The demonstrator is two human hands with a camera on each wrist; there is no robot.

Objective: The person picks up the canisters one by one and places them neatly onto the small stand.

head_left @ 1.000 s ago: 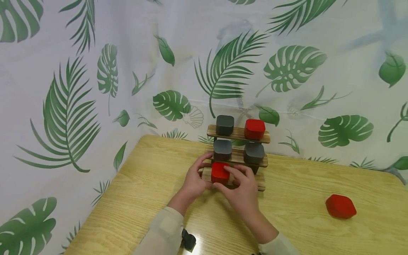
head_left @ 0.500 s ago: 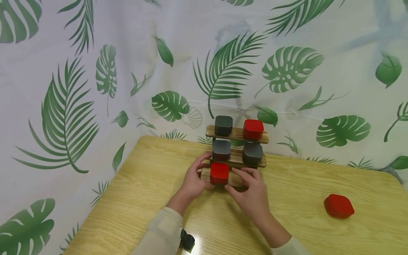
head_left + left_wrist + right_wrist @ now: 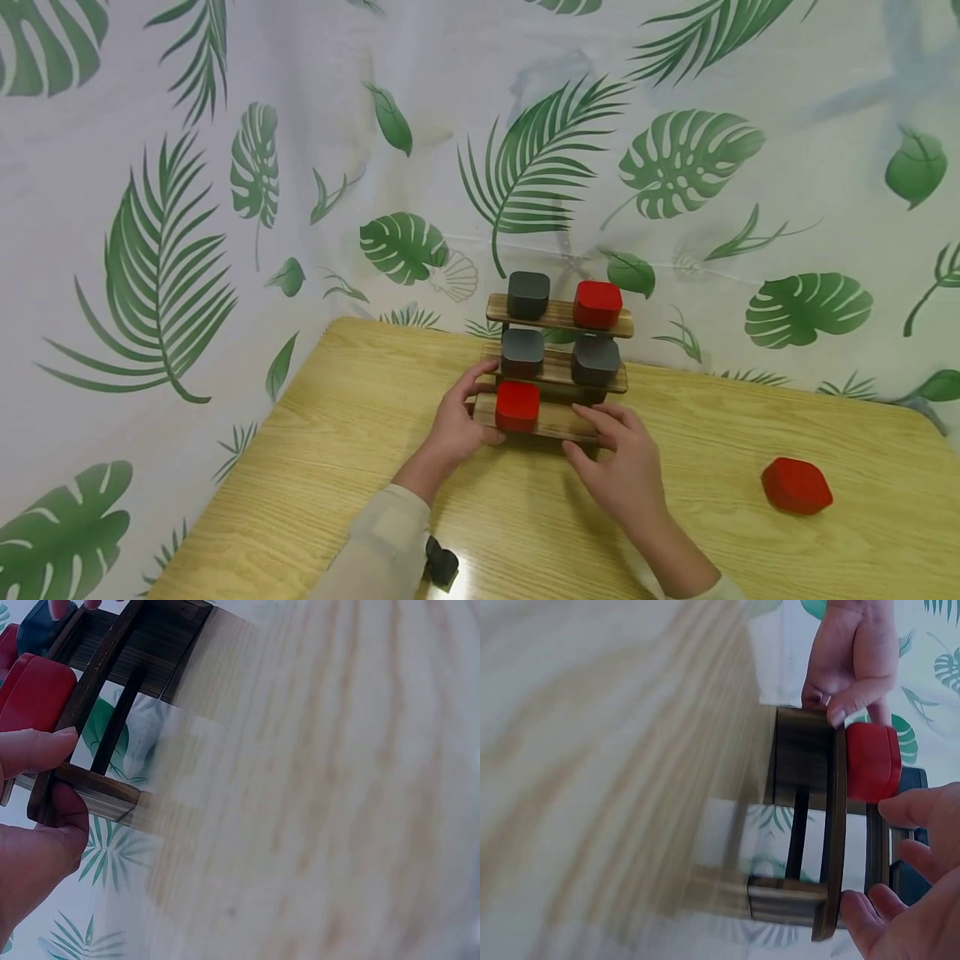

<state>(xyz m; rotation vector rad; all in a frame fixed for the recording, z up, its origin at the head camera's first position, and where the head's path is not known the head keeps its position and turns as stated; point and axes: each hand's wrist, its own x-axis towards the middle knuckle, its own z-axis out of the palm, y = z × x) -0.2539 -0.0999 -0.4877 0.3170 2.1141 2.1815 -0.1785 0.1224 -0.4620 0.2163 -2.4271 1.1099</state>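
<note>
A three-tier wooden shelf stand point(image 3: 558, 315) stands at the table's back. My left hand point(image 3: 455, 425) grips the left end of its lowest board point(image 3: 90, 690), thumb and fingers on either side in the left wrist view. Beside it on that board sits a red rounded-square box point(image 3: 517, 407). My right hand point(image 3: 618, 462) is at the board's right part, fingers loosely bent with nothing between them, thumb tip right at the front edge. The middle tier bears two dark grey boxes point(image 3: 522, 352). On top are another dark grey box point(image 3: 528, 294) and a red one point(image 3: 597, 304).
Another red box point(image 3: 797, 485) lies tilted on the wooden table point(image 3: 720, 533) at the right. Near the front, by the left sleeve, is a small black object point(image 3: 441, 564). A leaf-patterned cloth point(image 3: 300, 125) hangs behind the table.
My right hand has let go of the red box on the lowest board and moved right along the board. My left hand has kept its grip on the stand's left end.
</note>
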